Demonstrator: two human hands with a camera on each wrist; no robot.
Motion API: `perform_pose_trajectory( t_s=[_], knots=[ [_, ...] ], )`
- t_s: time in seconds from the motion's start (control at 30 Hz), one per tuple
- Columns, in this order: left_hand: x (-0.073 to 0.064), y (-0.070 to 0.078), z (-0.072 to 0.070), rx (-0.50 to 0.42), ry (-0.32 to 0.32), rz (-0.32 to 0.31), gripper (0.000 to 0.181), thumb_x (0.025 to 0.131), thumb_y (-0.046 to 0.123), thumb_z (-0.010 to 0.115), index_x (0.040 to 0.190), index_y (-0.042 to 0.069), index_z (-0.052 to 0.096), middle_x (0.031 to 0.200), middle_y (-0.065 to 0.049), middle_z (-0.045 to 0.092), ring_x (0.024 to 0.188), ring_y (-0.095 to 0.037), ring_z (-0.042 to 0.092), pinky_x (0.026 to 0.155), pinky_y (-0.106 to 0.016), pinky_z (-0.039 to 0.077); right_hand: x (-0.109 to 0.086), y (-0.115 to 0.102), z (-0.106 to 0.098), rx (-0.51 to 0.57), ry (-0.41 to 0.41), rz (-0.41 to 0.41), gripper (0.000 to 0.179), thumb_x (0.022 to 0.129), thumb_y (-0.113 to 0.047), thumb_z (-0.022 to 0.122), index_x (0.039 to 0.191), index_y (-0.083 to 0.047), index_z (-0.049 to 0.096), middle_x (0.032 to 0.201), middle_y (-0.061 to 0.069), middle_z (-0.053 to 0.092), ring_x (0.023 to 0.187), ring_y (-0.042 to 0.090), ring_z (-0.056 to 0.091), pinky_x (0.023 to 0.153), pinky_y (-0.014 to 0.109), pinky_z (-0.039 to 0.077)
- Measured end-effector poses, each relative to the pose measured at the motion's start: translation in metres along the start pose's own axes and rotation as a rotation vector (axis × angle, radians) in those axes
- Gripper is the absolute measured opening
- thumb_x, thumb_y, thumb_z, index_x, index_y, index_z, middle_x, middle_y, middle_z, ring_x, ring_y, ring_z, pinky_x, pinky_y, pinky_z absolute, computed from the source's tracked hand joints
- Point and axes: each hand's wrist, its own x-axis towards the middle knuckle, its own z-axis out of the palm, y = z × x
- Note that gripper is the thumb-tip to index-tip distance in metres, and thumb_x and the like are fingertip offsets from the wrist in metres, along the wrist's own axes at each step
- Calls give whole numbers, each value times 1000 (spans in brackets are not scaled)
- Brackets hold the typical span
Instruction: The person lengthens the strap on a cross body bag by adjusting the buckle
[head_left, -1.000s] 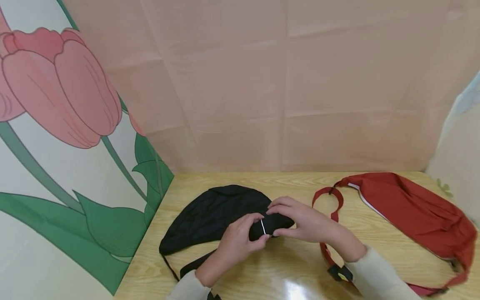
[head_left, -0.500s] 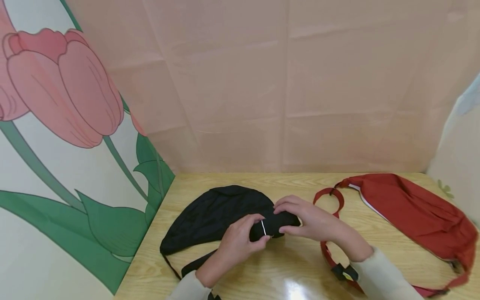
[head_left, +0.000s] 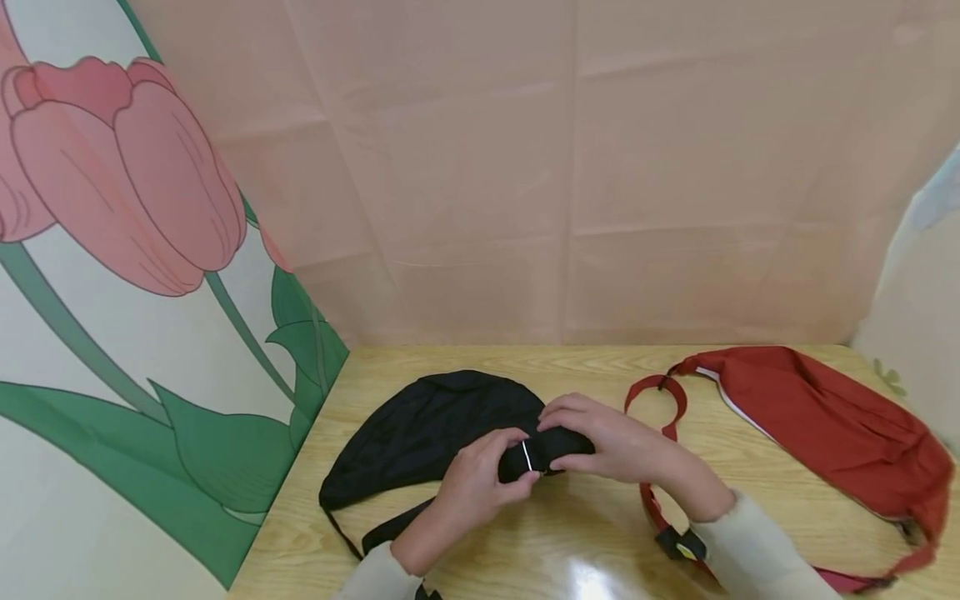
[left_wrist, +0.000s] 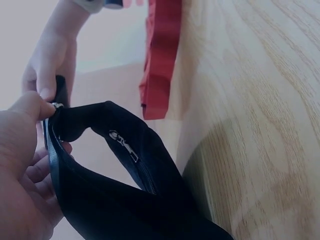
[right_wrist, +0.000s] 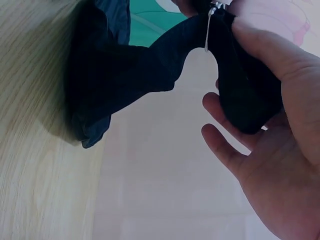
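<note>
Toward the far left corner of the tabletop (head_left: pixel 600 537), one black bag (head_left: pixel 435 433), with one black band (head_left: pixel 540 450) pinched in left grip (head_left: pixel 476 475) and right grip (head_left: pixel 609 439); toward the far right corner, one red bag (head_left: pixel 810 425).

Person's sleeves pale cream, plain cloth, same on both arms. Left sleeve (head_left: pixel 377 577) on near side of black bag (head_left: pixel 427 433), only end part in view. Right sleeve (head_left: pixel 761 550) to right of black bag, longer stretch showing, lightly creased. Cuffs (head_left: pixel 714 508) slightly wider than forearms, ending short of wrists. Left hand (head_left: pixel 480 477), right hand (head_left: pixel 603 437) bare; fingertips rounded.
</note>
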Motion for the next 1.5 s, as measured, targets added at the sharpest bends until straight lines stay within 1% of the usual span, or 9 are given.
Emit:
perform_pose_trajectory(
  t_s=[0.1, 0.23, 0.33, 0.53, 0.7, 0.93, 1.17, 1.37, 1.5],
  knots=[
    [0, 0, 0, 1, 0, -1, 43, 88, 29, 78, 124, 10, 63, 117, -2, 69, 102, -10, 66, 85, -26, 55, -1, 1, 0, 4, 10, -1, 39, 91, -38, 76, 123, -18, 67, 130, 0, 60, 118, 17, 57, 95, 42, 53],
    [0, 0, 0, 4, 4, 1, 44, 88, 29, 78, 124, 10, 63, 117, -2, 69, 102, -10, 66, 86, -27, 55, -1, 1, 0, 7, 13, 1, 44, 93, -48, 70, 124, -18, 67, 130, -2, 60, 117, 15, 57, 95, 41, 53],
    [0, -1, 0, 7, 3, 0, 44, 88, 29, 78, 125, 11, 63, 117, -1, 69, 102, -9, 66, 86, -27, 55, 0, 1, -1, 12, 6, 4, 44, 94, -50, 67, 125, -18, 66, 130, -3, 59, 117, 16, 57, 95, 40, 53],
    [1, -1, -1, -2, -7, -16, 44, 88, 30, 78, 125, 12, 62, 117, -1, 69, 99, -7, 65, 82, -23, 54, -4, 4, -9, 15, 13, 40, 40, 93, -46, 71, 123, -19, 66, 129, -2, 60, 116, 16, 57, 94, 37, 54],
    [2, -1, -2, -1, -7, -26, 44, 88, 29, 78, 125, 12, 63, 117, -1, 69, 101, -9, 65, 86, -27, 55, -8, 6, -15, 28, 24, 50, 44, 92, -44, 72, 125, -15, 65, 128, -3, 61, 116, 16, 58, 97, 40, 53],
    [1, 1, -3, 10, -4, -8, 44, 89, 30, 78, 126, 10, 63, 119, -3, 69, 106, -12, 67, 89, -30, 55, -4, 5, -6, 32, -7, 24, 48, 93, -51, 68, 131, -22, 61, 131, -7, 58, 118, 13, 57, 98, 40, 51],
    [1, 1, -2, 18, -6, 3, 44, 89, 30, 78, 126, 10, 63, 120, -3, 69, 108, -13, 67, 91, -30, 55, 0, 3, -1, 27, 2, -11, 40, 94, -46, 69, 126, -23, 64, 128, -6, 60, 115, 13, 58, 94, 39, 53],
    [0, -1, -1, 16, -10, 0, 43, 90, 30, 77, 126, 12, 62, 119, -2, 69, 109, -12, 66, 92, -31, 54, -6, 7, -6, 49, 3, 34, 41, 92, -44, 72, 126, -22, 64, 129, -5, 60, 116, 14, 58, 95, 37, 53],
    [0, -1, -1, 7, -15, -6, 43, 90, 30, 77, 126, 12, 62, 119, -1, 69, 108, -12, 66, 92, -30, 54, -11, 10, -9, 43, 14, 53, 40, 91, -41, 74, 126, -24, 64, 128, -7, 60, 115, 13, 58, 96, 38, 52]
  ],
)
